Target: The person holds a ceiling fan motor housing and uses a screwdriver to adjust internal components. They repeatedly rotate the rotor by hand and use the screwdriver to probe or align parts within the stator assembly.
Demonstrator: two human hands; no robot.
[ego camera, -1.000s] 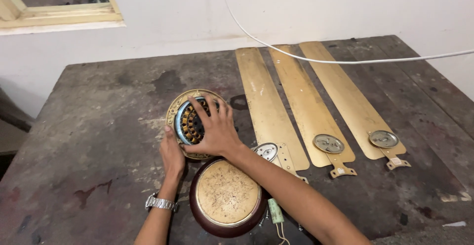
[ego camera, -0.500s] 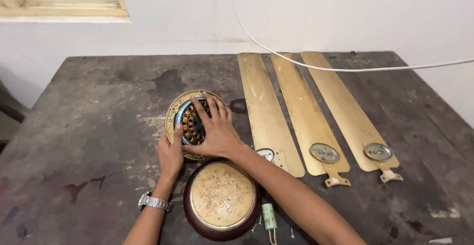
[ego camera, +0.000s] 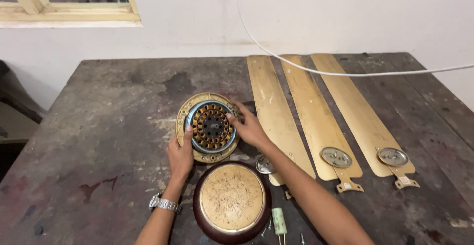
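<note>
On the dark worn table [ego camera: 98, 126], my left hand [ego camera: 180, 156] and right hand [ego camera: 249, 129] both grip the round fan motor [ego camera: 211, 126] from each side to steady it, just behind the brown cover [ego camera: 231, 203], beside three gold blades [ego camera: 316, 112].

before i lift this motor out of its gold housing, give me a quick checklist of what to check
1. Both hands on the part: ok. Left hand and right hand touch opposite sides of the motor stator.
2. Stator seated level in the gold housing: ok, it looks flat.
3. Loose wires to the stator: cannot tell, none show.
4. Spot to set it down: ok, bare table lies to the left.
5. Nearby parts out of the way: not ok. The round cover sits against the housing, and the fan blades lie close to the right hand.
6. Small parts: not ok. A capacitor and screws lie loose near the table edge.
</note>
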